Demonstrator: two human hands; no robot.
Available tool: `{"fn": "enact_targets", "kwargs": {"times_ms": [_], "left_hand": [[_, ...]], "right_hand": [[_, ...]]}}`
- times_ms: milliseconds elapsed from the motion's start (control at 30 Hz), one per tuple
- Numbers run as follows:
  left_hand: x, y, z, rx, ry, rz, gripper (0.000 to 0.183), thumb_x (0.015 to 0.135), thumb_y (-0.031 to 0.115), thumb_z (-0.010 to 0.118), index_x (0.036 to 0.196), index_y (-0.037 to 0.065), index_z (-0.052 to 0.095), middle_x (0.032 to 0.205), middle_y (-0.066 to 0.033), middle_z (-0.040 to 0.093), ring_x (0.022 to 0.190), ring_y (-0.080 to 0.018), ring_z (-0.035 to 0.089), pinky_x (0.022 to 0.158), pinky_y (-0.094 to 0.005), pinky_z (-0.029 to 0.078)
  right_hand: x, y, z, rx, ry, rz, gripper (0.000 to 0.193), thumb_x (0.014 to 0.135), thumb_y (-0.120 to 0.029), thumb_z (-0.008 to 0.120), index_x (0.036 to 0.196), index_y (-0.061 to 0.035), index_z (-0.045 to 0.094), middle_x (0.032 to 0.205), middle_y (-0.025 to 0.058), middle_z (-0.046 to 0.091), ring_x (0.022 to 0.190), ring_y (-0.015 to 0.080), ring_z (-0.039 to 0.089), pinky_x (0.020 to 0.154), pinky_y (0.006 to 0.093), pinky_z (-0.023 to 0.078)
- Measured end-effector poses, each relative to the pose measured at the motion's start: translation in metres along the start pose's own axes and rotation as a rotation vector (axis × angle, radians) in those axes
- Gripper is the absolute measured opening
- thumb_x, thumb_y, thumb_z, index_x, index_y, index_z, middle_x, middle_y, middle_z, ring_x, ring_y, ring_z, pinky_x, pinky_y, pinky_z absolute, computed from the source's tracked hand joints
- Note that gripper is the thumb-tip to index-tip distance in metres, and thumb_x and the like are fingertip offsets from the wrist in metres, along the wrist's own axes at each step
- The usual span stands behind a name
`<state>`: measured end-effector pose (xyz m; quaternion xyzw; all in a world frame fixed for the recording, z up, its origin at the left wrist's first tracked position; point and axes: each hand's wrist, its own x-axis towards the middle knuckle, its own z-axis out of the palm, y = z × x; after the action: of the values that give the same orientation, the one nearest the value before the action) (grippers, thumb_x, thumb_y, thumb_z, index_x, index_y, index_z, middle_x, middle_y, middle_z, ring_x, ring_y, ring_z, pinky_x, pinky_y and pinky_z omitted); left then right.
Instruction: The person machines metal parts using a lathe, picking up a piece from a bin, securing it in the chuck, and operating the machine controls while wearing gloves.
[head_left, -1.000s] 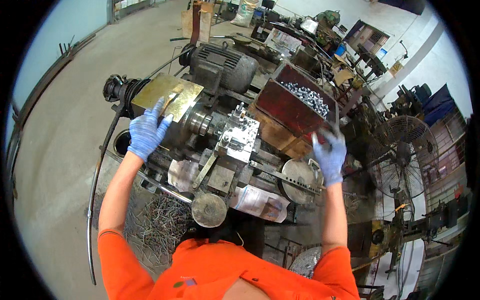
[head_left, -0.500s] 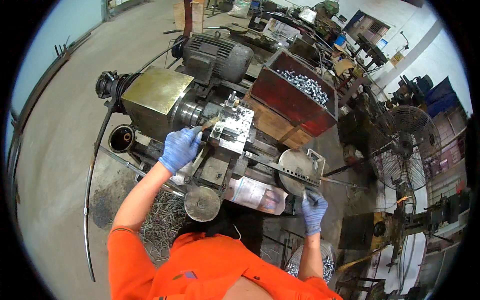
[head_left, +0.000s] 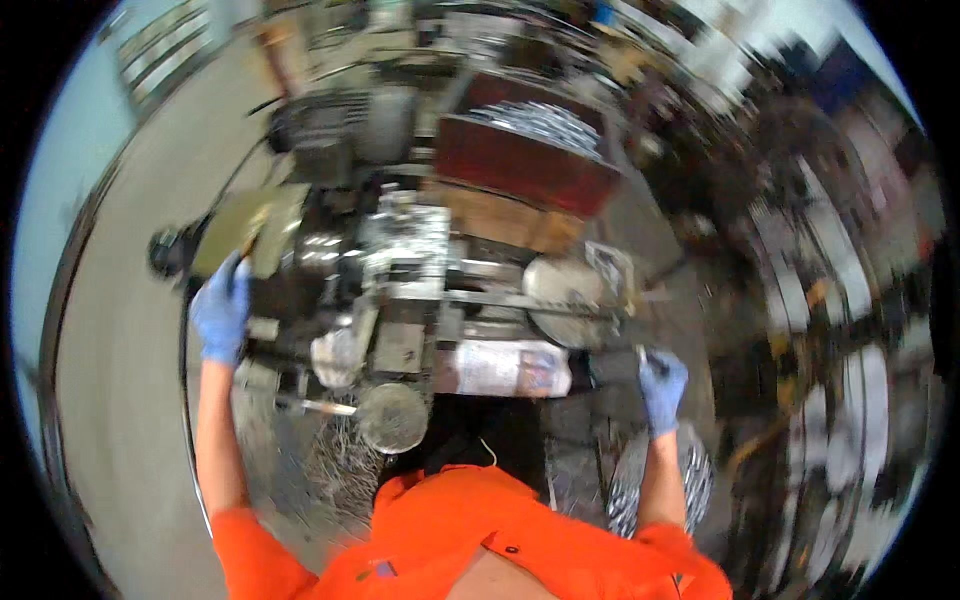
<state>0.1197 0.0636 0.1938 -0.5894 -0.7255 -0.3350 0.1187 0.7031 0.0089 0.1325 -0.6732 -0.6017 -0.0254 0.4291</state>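
Observation:
My left hand (head_left: 222,310), in a blue-grey glove, is closed around a small brush (head_left: 256,232) with pale yellowish bristles. The brush is raised over the brassy flat top (head_left: 225,225) of a lathe's headstock. Right of it are the shiny round chuck (head_left: 325,255) and a metal tool block (head_left: 408,240) strewn with bits. My gloved right hand (head_left: 662,385) is closed, with a small pale tip at its fingers; what it holds is too blurred to name. It is off to the right of the lathe, beyond a round metal disc (head_left: 565,295).
A red bin (head_left: 520,155) of small shiny metal parts stands on wood behind the lathe. Left of it is a motor (head_left: 345,125). Metal shavings (head_left: 350,465) lie on the floor near my left; a round container of parts (head_left: 700,475) is beside my right forearm.
My left hand has drawn the brush away from the chuck and tool block, leftward to the headstock top. My right hand has moved away from the lever end. The view has turned and blurred.

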Motion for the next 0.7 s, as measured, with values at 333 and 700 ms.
{"fn": "enact_targets", "kwargs": {"times_ms": [333,700], "left_hand": [[-0.01,-0.056,-0.017,-0.085,-0.18,-0.125,0.058,0.091,0.048,0.04,0.133,0.008,0.04,0.133,-0.0175,0.041,0.105,-0.0277,0.053,0.081,-0.0333,0.047],[-0.036,-0.007,-0.05,-0.188,0.015,-0.096,0.034,0.089,0.028,0.056,0.09,-0.006,0.065,0.069,-0.0159,0.063,0.056,-0.0202,0.051,0.053,-0.0346,0.043]], "right_hand": [[-0.075,0.141,-0.115,-0.226,-0.011,0.69,0.035,0.074,-0.034,0.068,0.081,0.0,0.067,0.076,0.0143,0.066,0.068,0.0203,0.062,0.068,0.031,0.047],[-0.199,0.235,-0.104,-0.48,-0.484,1.103,0.048,0.069,-0.048,0.065,0.096,-0.0073,0.067,0.093,0.0155,0.066,0.087,0.0291,0.063,0.079,0.0335,0.048]]}}
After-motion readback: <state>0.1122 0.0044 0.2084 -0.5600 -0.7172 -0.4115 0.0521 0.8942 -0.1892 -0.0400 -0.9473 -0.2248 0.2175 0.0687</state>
